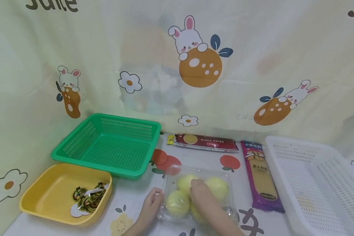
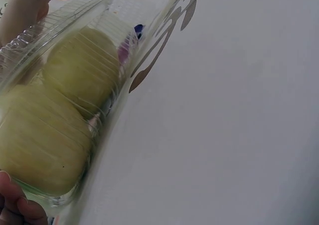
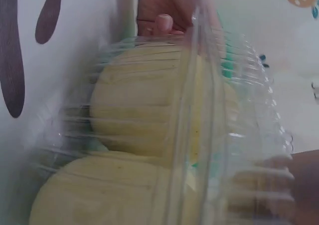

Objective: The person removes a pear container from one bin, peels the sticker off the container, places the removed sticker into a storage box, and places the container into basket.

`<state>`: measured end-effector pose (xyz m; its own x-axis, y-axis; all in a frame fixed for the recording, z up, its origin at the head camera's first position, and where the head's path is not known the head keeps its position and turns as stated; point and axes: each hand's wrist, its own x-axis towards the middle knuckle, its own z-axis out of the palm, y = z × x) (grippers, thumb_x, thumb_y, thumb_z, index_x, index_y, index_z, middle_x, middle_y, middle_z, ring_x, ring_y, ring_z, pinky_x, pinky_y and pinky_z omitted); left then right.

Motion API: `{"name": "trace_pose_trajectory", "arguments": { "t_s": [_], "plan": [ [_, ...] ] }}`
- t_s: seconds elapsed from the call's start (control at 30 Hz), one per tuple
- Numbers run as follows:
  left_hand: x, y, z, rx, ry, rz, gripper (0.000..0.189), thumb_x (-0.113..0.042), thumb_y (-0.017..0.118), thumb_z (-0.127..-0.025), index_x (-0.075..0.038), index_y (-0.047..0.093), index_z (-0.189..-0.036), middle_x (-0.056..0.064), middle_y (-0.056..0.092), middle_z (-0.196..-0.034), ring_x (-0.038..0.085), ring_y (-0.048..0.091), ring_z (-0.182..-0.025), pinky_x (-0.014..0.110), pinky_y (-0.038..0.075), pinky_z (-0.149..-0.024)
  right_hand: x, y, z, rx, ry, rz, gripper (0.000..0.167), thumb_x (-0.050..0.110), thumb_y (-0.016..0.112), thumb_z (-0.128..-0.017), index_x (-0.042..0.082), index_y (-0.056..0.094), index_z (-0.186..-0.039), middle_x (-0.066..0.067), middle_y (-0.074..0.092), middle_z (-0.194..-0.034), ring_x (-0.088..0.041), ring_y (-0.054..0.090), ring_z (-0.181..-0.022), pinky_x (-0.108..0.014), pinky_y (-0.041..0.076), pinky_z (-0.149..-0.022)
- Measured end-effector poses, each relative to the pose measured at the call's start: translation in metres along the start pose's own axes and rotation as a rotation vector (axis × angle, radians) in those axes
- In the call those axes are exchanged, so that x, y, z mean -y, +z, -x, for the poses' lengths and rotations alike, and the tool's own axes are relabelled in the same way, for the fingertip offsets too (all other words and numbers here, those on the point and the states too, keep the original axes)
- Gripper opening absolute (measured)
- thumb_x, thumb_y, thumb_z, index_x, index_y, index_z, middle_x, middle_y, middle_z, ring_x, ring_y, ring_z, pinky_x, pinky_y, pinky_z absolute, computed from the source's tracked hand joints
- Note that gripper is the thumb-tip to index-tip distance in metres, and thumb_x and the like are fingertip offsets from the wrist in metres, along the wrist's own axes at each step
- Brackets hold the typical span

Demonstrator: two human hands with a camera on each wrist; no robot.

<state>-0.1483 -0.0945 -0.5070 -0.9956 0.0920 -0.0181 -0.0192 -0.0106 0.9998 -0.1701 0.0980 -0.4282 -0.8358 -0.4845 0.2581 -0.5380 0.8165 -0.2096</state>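
A clear plastic clamshell box point(image 1: 231, 208) holds several round yellow-green fruits point(image 1: 177, 203), seen through its ribbed wall. Beside the box's left end is my left hand point(image 1: 151, 202), its loosely bent fingers right at the wall. In the left wrist view its fingertips point(image 2: 20, 205) show at the box corner. My right hand point(image 1: 202, 193) reaches over the box from the front and rests on top, fingers toward the middle. The right wrist view shows that hand point(image 3: 306, 182) partly through the lid. Its fingertips are hidden there.
A yellow basin point(image 1: 47, 190) with small printed pieces stands at left, before a green basket point(image 1: 118, 170). A red pasta packet point(image 1: 206, 142) lies behind the box, with a small yellow packet point(image 1: 170, 140). To the right are a purple noodle packet point(image 1: 262, 177) and white basket point(image 1: 286, 196).
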Motion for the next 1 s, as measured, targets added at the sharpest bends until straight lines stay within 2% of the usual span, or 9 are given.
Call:
{"name": "trace_pose_trajectory", "arguments": {
  "t_s": [0.1, 0.23, 0.3, 0.37, 0.53, 0.7, 0.77, 0.87, 1.0],
  "plan": [
    [-0.002, -0.002, 0.001, -0.002, -0.004, 0.000, 0.016, -0.016, 0.040, -0.096, -0.001, 0.045, -0.095, 0.000, 0.049, -0.058, 0.010, 0.050, -0.052, 0.022, 0.041, -0.049, 0.001, 0.000, -0.002, 0.027, -0.055, 0.059, 0.009, -0.005, 0.053, -0.078, -0.003, 0.048, -0.085, -0.008, 0.045, -0.071, -0.018, 0.046, -0.060, -0.027, 0.046, -0.056],
    [-0.013, -0.002, 0.001, 0.003, 0.022, -0.012, 0.013, -0.011, 0.041, -0.095, 0.001, 0.045, -0.094, 0.000, 0.049, -0.058, 0.009, 0.048, -0.052, 0.021, 0.040, -0.050, -0.006, -0.004, -0.005, 0.057, 0.001, -0.127, 0.011, -0.003, 0.047, -0.084, 0.004, 0.044, -0.076, -0.002, 0.039, -0.063, -0.013, 0.038, -0.052, -0.024, 0.039, -0.046],
    [-0.022, 0.000, 0.003, 0.000, 0.050, -0.021, 0.013, -0.009, 0.041, -0.095, 0.002, 0.045, -0.093, 0.000, 0.048, -0.058, 0.008, 0.048, -0.052, 0.020, 0.040, -0.049, -0.010, -0.009, -0.007, 0.072, 0.026, -0.227, 0.018, 0.001, 0.044, -0.088, 0.008, 0.040, -0.072, 0.001, 0.035, -0.060, -0.012, 0.034, -0.052, -0.024, 0.035, -0.045],
    [-0.024, 0.001, 0.004, -0.004, 0.062, -0.027, 0.014, -0.010, 0.041, -0.095, 0.003, 0.045, -0.093, 0.001, 0.048, -0.059, 0.008, 0.048, -0.052, 0.020, 0.040, -0.049, -0.013, -0.011, -0.009, 0.096, 0.012, -0.263, 0.020, 0.001, 0.044, -0.089, 0.009, 0.040, -0.071, 0.002, 0.034, -0.060, -0.011, 0.033, -0.053, -0.024, 0.034, -0.047],
    [-0.021, 0.002, 0.006, -0.005, 0.016, 0.004, 0.014, -0.012, 0.041, -0.095, 0.002, 0.045, -0.093, 0.000, 0.047, -0.057, 0.009, 0.048, -0.051, 0.020, 0.040, -0.049, -0.019, -0.011, -0.010, 0.167, -0.013, -0.294, 0.018, 0.001, 0.043, -0.088, 0.010, 0.041, -0.072, 0.003, 0.036, -0.061, -0.010, 0.034, -0.055, -0.023, 0.035, -0.048],
    [-0.028, 0.002, 0.007, -0.014, 0.027, -0.017, 0.011, -0.008, 0.042, -0.094, 0.002, 0.046, -0.092, 0.001, 0.048, -0.058, 0.009, 0.048, -0.052, 0.021, 0.040, -0.049, -0.021, -0.012, -0.010, 0.157, -0.030, -0.296, 0.017, 0.002, 0.043, -0.090, 0.010, 0.041, -0.075, 0.004, 0.036, -0.064, -0.010, 0.035, -0.057, -0.023, 0.035, -0.051],
    [-0.026, 0.000, 0.006, -0.015, 0.017, -0.015, 0.012, -0.011, 0.042, -0.094, 0.001, 0.046, -0.093, 0.002, 0.051, -0.060, 0.011, 0.050, -0.054, 0.022, 0.041, -0.050, -0.021, -0.011, -0.009, 0.145, 0.002, -0.313, 0.016, 0.004, 0.045, -0.090, 0.011, 0.042, -0.076, 0.005, 0.037, -0.065, -0.010, 0.037, -0.060, -0.024, 0.036, -0.054],
    [-0.024, -0.002, 0.006, -0.002, 0.001, 0.006, 0.015, -0.015, 0.042, -0.095, 0.000, 0.046, -0.093, 0.003, 0.055, -0.064, 0.012, 0.052, -0.056, 0.023, 0.043, -0.051, -0.020, -0.009, -0.005, 0.132, 0.104, -0.348, 0.019, 0.019, 0.052, -0.091, 0.012, 0.043, -0.075, 0.006, 0.039, -0.064, -0.009, 0.038, -0.059, -0.024, 0.036, -0.054],
    [-0.026, 0.002, 0.007, 0.010, 0.028, 0.024, 0.016, -0.014, 0.042, -0.096, 0.001, 0.045, -0.092, 0.003, 0.055, -0.064, 0.011, 0.052, -0.056, 0.022, 0.043, -0.052, -0.020, -0.008, -0.001, 0.108, 0.202, -0.281, 0.034, 0.036, 0.063, -0.081, 0.013, 0.041, -0.070, 0.006, 0.036, -0.058, -0.008, 0.035, -0.053, -0.023, 0.033, -0.049]
  ]
}}
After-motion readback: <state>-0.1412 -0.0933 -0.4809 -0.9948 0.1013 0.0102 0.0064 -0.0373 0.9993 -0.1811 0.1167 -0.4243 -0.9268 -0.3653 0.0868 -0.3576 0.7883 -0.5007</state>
